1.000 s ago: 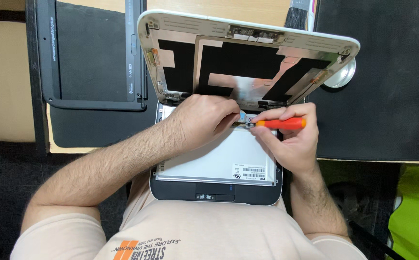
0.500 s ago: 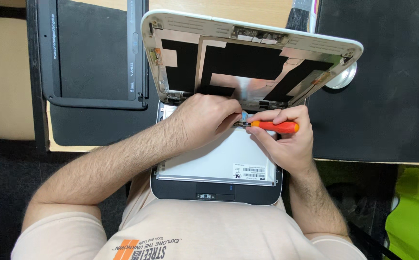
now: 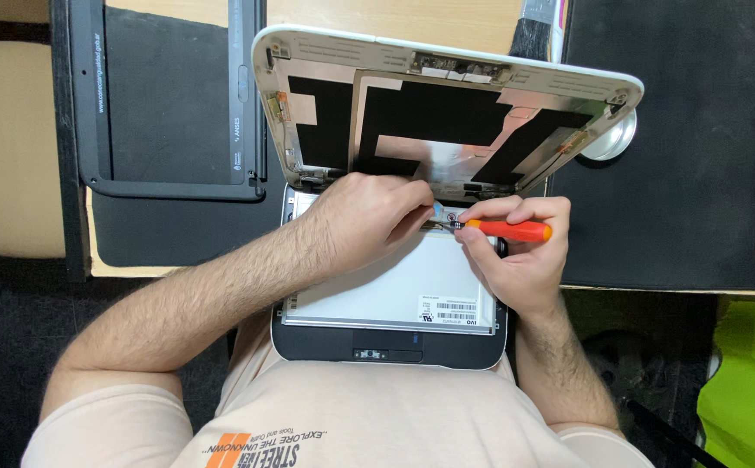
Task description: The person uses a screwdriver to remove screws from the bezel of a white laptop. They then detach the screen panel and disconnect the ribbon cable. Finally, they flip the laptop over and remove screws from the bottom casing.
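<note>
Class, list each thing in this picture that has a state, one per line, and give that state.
laptop lid shell: open, screen panel removed.
screen panel: lying flat on the laptop base.
screwdriver: held in right hand, lying level.
left hand: resting at the hinge.
black bezel frame: detached, lying on the desk.

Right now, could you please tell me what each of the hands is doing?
Left hand: curled, fingertips pinching something small at the laptop's hinge; what it is cannot be told.
Right hand: closed on the orange-handled screwdriver.
</note>
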